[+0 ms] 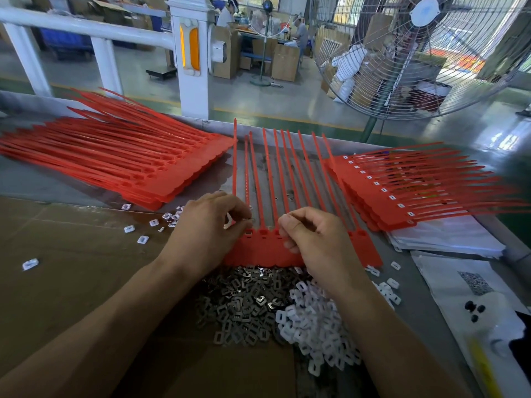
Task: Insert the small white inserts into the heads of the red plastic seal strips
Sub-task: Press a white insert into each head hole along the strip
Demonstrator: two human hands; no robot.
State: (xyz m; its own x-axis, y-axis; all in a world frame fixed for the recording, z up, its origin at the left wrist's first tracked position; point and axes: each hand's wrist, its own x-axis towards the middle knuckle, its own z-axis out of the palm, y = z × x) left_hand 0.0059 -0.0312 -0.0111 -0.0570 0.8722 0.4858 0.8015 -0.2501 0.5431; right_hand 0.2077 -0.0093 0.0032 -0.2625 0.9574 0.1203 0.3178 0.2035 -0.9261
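While a heap of white inserts (319,326) lies nearest beside metal clips (244,300), both hands work just beyond. Left hand (209,231) fingers pinch a small piece over the red strip heads (261,248). Right hand (313,237) fingers curl; I cannot tell what they hold. More red strips (115,156) lie farther off.

— What are the hands doing?
— The left hand (214,225) and right hand (311,235), fingers curled, work at the heads of the red strip sheet (260,252).
— And nearer?
— Metal clips (244,303), with white inserts (319,326) to their right.
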